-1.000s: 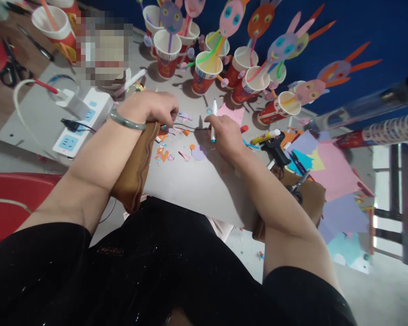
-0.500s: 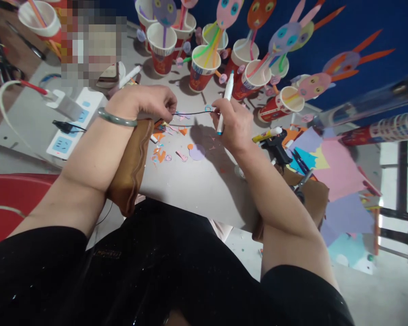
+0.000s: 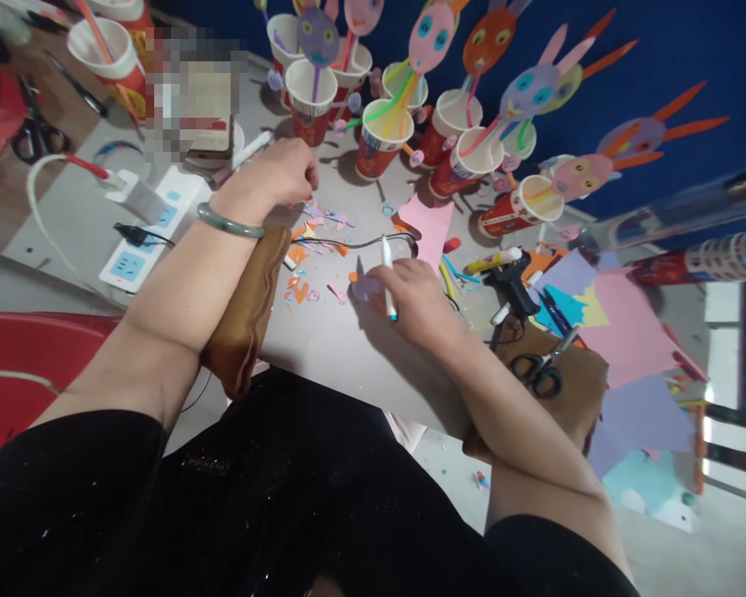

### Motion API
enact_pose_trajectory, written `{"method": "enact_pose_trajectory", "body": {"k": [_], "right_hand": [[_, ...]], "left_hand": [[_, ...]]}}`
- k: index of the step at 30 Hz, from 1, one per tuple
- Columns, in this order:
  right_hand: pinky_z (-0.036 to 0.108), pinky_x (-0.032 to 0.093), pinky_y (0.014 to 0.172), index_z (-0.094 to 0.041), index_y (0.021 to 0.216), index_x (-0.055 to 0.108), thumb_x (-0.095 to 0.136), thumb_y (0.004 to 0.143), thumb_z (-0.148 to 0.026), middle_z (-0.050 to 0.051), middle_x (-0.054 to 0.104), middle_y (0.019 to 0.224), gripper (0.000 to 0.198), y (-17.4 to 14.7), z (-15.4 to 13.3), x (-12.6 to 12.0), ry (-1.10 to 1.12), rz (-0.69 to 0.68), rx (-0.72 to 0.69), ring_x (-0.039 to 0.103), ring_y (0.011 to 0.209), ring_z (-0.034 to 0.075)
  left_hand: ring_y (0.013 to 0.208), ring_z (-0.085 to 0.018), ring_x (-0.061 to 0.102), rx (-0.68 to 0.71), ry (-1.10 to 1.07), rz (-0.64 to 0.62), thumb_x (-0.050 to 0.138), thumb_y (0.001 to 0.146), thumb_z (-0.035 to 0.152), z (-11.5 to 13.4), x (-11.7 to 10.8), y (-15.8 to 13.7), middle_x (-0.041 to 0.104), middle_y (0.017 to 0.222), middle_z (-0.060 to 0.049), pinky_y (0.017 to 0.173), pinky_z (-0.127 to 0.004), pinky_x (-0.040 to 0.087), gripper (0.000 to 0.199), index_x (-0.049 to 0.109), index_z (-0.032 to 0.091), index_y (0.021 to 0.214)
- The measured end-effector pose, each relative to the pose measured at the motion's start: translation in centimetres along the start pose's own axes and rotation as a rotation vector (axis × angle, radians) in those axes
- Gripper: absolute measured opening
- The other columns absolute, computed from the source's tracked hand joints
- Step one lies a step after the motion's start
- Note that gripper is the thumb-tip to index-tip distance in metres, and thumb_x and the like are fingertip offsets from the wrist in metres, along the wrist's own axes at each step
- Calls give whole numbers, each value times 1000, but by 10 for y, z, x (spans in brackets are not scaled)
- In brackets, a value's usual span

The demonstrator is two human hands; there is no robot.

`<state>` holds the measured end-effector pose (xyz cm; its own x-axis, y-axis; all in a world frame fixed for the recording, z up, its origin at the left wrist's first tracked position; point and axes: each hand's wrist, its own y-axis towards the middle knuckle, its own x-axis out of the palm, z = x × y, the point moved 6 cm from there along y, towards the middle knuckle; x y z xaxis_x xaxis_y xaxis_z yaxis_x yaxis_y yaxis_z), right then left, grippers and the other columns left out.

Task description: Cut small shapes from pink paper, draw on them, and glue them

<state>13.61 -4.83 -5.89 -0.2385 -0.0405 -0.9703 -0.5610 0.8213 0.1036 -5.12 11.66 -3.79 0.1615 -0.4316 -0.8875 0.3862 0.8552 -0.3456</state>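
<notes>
My right hand (image 3: 419, 298) grips a white marker (image 3: 388, 278) with a blue lower end. The fingertips are over a purple paper disc (image 3: 365, 288) on the table; whether they pinch it I cannot tell. My left hand (image 3: 286, 172) has its fingers curled down at the far side of the paper scraps (image 3: 320, 224), and whatever they hold is hidden. Between the hands a thin black cord (image 3: 360, 243) runs over the table to a pink paper sheet (image 3: 428, 228). Small orange and pink cuttings (image 3: 297, 290) lie nearer to me.
Paper cups (image 3: 382, 137) bearing paper animal heads line the back. A glue gun (image 3: 515, 282), scissors (image 3: 538, 375) and coloured paper (image 3: 627, 327) lie at right. A power strip (image 3: 155, 232) is on the left, near a brown cushion (image 3: 245, 323) under my left forearm.
My right hand has come nearer to me, onto the purple disc, with the marker. The black cord, earlier stretched between my hands, lies on the table. My left hand has shifted slightly away.
</notes>
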Motion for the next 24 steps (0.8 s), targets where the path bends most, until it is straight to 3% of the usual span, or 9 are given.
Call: {"method": "enact_pose_trajectory", "body": {"k": [6,9,16,22,24], "right_hand": [[47,45,95,-15,121,62,51,89,-15,15,70,102,33,-22,-24,12,16,-71,-42,58,102,31],[48,46,98,-15,120,62,51,89,-14,16,70,103,32,-27,-26,16,42,-72,-35,59,104,31],[49,49,96,-18,119,59,49,89,-13,15,70,112,33,-31,-30,19,135,-63,-38,60,110,31],[50,49,98,-18,122,59,51,90,-15,15,71,111,33,-38,-28,12,100,-5,-37,61,108,31],[51,50,97,-19,123,60,51,92,-17,14,72,110,33,-42,-24,6,94,30,-13,62,106,31]], "left_hand": [[101,-24,49,-31,64,-52,60,81,57,-11,4,4,77,94,-6,92,-38,39,65,67,15,130],[96,-23,51,-35,71,-76,63,77,58,-9,9,7,77,91,-4,88,-36,40,65,70,18,127],[97,-26,53,-71,52,-119,65,71,54,-5,15,11,72,78,-9,86,-37,40,66,72,10,120],[94,-23,50,-31,25,-50,55,78,62,-8,5,5,76,100,-8,88,-39,39,73,69,12,128],[97,-25,51,-26,12,-34,56,75,65,-10,5,7,77,97,-6,90,-40,39,75,69,16,130]]}}
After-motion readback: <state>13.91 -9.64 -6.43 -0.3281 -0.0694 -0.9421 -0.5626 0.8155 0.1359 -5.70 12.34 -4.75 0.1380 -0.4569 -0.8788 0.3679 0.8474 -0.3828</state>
